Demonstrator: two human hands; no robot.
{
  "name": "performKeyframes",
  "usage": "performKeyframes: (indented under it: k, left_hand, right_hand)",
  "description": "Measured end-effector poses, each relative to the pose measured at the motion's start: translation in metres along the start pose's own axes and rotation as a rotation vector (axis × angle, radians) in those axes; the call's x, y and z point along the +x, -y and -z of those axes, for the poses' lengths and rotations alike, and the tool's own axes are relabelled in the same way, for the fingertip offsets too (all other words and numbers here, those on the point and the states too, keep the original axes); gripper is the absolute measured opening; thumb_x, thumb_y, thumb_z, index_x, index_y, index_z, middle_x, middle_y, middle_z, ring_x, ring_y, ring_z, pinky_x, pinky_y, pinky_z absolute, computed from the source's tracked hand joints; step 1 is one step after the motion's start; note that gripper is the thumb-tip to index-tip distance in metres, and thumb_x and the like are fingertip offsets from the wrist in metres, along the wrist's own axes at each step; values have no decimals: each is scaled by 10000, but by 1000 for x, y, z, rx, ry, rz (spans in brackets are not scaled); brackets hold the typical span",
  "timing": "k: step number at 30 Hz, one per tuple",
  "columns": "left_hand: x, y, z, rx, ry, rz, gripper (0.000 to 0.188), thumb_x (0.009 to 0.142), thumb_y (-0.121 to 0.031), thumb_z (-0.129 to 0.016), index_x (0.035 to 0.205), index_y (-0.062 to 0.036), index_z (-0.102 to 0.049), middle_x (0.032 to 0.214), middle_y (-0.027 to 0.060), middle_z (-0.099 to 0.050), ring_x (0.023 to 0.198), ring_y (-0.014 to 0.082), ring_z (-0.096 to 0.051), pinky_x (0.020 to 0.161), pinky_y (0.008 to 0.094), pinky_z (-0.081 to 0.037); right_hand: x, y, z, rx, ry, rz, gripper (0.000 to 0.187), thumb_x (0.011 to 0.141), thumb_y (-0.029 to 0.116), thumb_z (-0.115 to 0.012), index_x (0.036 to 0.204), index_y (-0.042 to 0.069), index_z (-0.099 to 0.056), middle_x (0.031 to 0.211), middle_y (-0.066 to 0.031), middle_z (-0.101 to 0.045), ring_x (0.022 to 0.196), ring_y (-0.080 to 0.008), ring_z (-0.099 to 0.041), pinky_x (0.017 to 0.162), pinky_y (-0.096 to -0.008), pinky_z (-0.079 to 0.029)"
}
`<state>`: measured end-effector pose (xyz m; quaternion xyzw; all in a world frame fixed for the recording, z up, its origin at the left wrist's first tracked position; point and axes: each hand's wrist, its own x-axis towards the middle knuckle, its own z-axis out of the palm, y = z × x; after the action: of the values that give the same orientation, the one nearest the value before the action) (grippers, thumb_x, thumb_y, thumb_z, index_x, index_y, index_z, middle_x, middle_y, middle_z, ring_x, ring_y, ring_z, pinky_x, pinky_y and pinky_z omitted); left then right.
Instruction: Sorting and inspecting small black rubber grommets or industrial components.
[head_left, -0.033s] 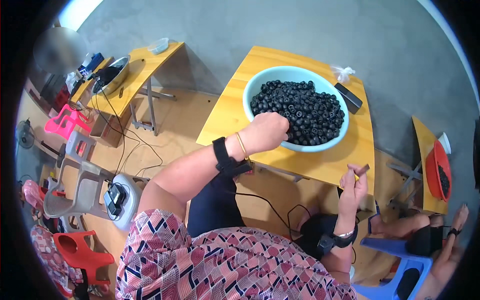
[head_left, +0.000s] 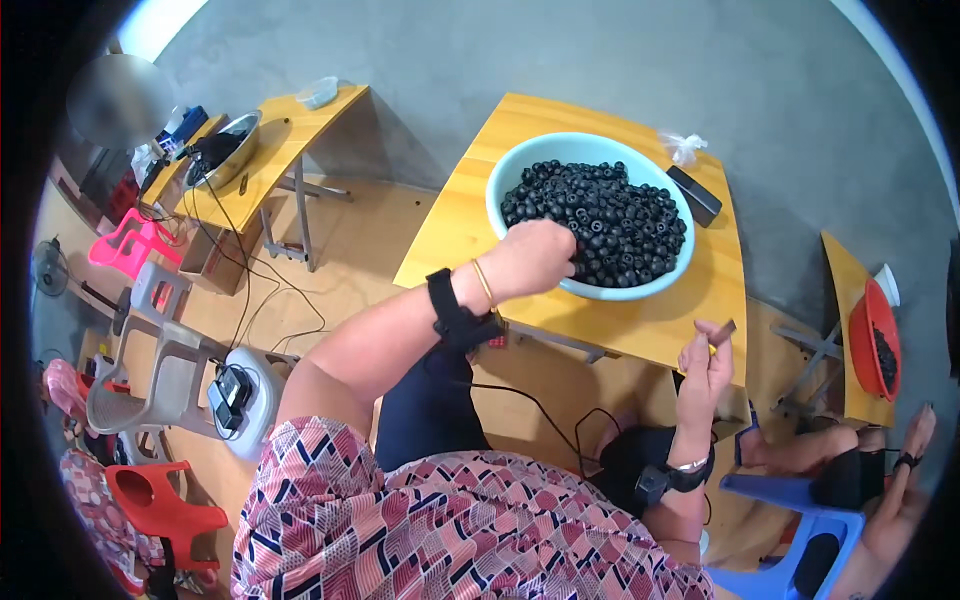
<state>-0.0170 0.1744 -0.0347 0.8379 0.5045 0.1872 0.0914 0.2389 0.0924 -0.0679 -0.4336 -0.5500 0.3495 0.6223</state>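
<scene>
A wide light-blue basin (head_left: 505, 221) full of small black ring-like pieces (head_left: 590, 205), with holes in them, rests on a yellow wooden table (head_left: 470, 200). My left hand (head_left: 532, 258) is at the basin's near left rim, knuckles up and fingers curled in. The fingertips are mostly hidden, so what they hold cannot be made out. To the right, by the table's near edge, my right hand (head_left: 706, 365) is closed, palm turned up, on a small flat-bladed tool (head_left: 727, 331) with a brownish end and a bit of yellow showing between the fingers.
Behind the basin lie a black box-shaped object (head_left: 694, 196) and a clear plastic bag (head_left: 684, 147). Another table at left carries a metal bowl (head_left: 245, 160). Grey chairs and cables are at left. At right are a blue chair (head_left: 820, 540), a person's legs and a red basin (head_left: 862, 345).
</scene>
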Motion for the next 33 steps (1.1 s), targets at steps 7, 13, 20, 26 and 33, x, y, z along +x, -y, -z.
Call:
performKeyframes:
  k: [7, 13, 20, 26, 33]
  left_hand:
    - [-25, -12, 23, -1632, -56, 117, 258, 808, -58, -584, 1057, 9, -572, 851, 70, -607, 760, 123, -573, 659, 258, -488]
    - [-72, -55, 22, -2044, 39, -174, 303, 825, 5, -527, 1127, 8, -530, 1023, 108, -577, 842, 133, -553, 718, 237, -463]
    - [-99, -82, 22, -2034, 65, -145, 266, 847, -71, -550, 1101, 5, -552, 1079, 83, -569, 751, 95, -485, 638, 212, -405]
    - [-106, -86, 30, -2012, 14, -221, 346, 829, -63, -580, 1162, -8, -503, 1046, 92, -590, 706, 82, -508, 610, 199, -418]
    - [-113, -92, 33, -1861, -32, -226, 375, 817, -33, -586, 1173, 16, -477, 991, 101, -601, 706, 93, -546, 603, 216, -459]
  right_hand:
    - [-8, 30, -16, 40, 130, -51, 157, 913, 114, -444, 1017, 22, -518, 667, 49, -376, 556, -21, -324, 490, -177, -257]
    - [-23, 76, -48, -308, 185, 238, 114, 834, 61, -560, 928, 2, -532, 816, -11, -541, 670, -68, -482, 602, -202, -407]
    - [-27, 102, -72, -260, 326, 370, 172, 810, 49, -589, 964, 1, -529, 862, -62, -551, 735, -110, -521, 621, -235, -438]
    - [-34, 114, -71, -371, 356, 574, 211, 781, 31, -603, 982, 4, -547, 891, -105, -561, 759, -200, -567, 633, -261, -464]
    - [-42, 135, -69, -363, 454, 650, 198, 789, 14, -589, 983, 15, -549, 863, -109, -543, 755, -215, -575, 586, -284, -487]
